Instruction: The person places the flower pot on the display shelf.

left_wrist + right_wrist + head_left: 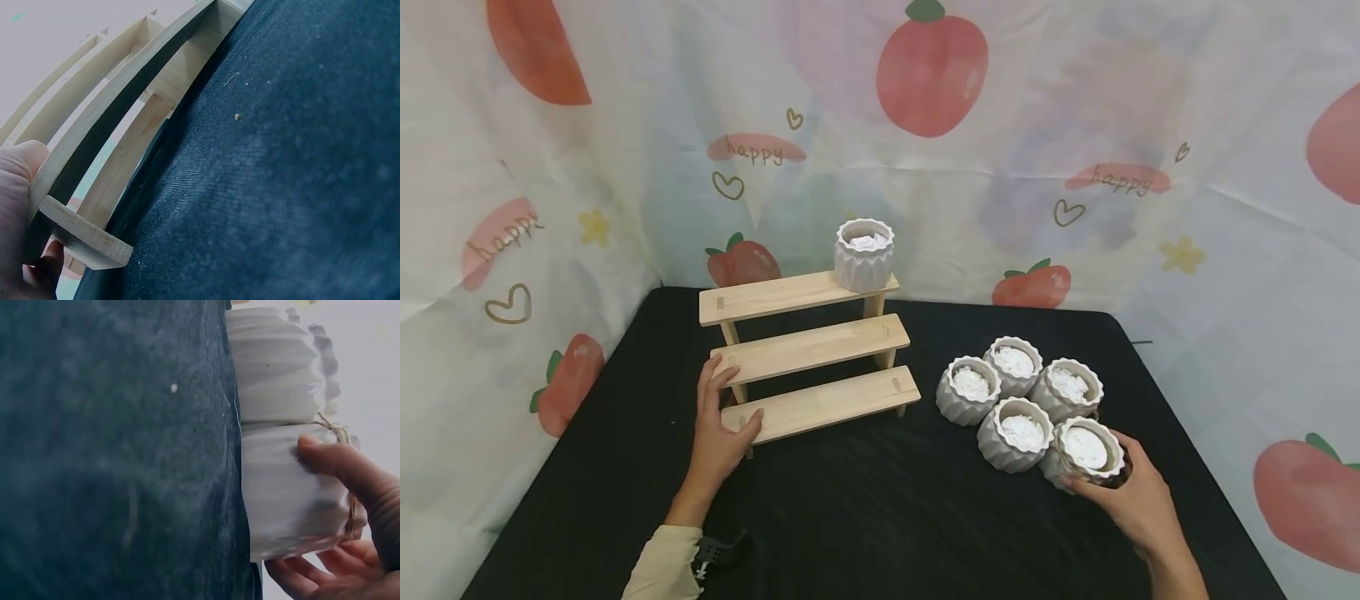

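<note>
A three-tier wooden shelf stands on the dark cloth. My left hand grips its left end, thumb on the lowest board and fingers reaching up to the middle one. On the right, my right hand holds a white fluted ceramic pot around its side; twine is tied near the rim. In the right wrist view the thumb presses the pot's wall, with the other fingers on its opposite side. White material fills the pot, which stands against its neighbours.
Several similar pots cluster to the left of and behind the held one. Another pot sits at the right end of the top board. A black cloth covers the table, and a printed curtain hangs behind it.
</note>
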`<state>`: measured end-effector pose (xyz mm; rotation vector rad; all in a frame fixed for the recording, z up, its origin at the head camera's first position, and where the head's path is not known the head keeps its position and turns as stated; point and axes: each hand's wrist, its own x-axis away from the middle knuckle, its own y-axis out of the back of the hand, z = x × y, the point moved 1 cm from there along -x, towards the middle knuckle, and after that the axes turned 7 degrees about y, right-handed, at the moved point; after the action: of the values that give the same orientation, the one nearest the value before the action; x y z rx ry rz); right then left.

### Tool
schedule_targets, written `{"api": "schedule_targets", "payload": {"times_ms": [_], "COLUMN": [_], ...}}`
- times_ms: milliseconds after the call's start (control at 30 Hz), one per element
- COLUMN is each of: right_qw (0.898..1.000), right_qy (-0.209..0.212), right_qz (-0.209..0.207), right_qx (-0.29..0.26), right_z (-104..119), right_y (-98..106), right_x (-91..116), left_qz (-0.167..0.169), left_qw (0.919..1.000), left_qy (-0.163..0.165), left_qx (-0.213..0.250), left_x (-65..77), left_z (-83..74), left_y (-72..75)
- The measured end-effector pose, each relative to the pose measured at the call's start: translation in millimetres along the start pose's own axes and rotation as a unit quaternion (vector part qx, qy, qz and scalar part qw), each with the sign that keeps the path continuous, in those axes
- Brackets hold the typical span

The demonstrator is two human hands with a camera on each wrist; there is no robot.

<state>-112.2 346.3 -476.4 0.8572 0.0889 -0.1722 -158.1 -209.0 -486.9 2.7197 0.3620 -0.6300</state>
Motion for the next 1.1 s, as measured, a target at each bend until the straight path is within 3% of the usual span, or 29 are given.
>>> {"api": "schedule_targets", "payload": {"times_ms": [167,333,467,767,900,1100], "right_qw": [0.997,0.985,0.975,0.948,0.946,0.935], "right_qy": [-0.050,-0.119,-0.141,-0.087,-0.054,-0.016], "right_qz": [-0.062,-0.126,-0.165,-0.280,-0.287,-0.276], "right_qx": [0.001,-0.025,-0.042,-0.124,-0.140,-0.223], "right_z": [2,5,9,36,59,91], "right_y": [1,5,10,25,28,25], "right_x": [4,4,4,5,4,-2], "left_qz": [0.003,-0.003,-0.005,-0.001,-0.002,-0.002], "left_qw": [1.0000,1.0000,1.0000,1.0000,1.0000,1.0000], "left_qy": [0.002,0.000,-0.003,0.000,0.003,-0.002], "left_qx": [-0.002,-0.004,-0.003,0.002,0.005,0.004], "left_x": [1.0,0.8,-0.4,-1.7,-0.4,-0.6], "left_z": [1.2,0.9,-0.1,-0.7,-1.4,0.2], "left_y": [-3.6,-3.0,-0.9,-1.9,-1.5,0.2]}}
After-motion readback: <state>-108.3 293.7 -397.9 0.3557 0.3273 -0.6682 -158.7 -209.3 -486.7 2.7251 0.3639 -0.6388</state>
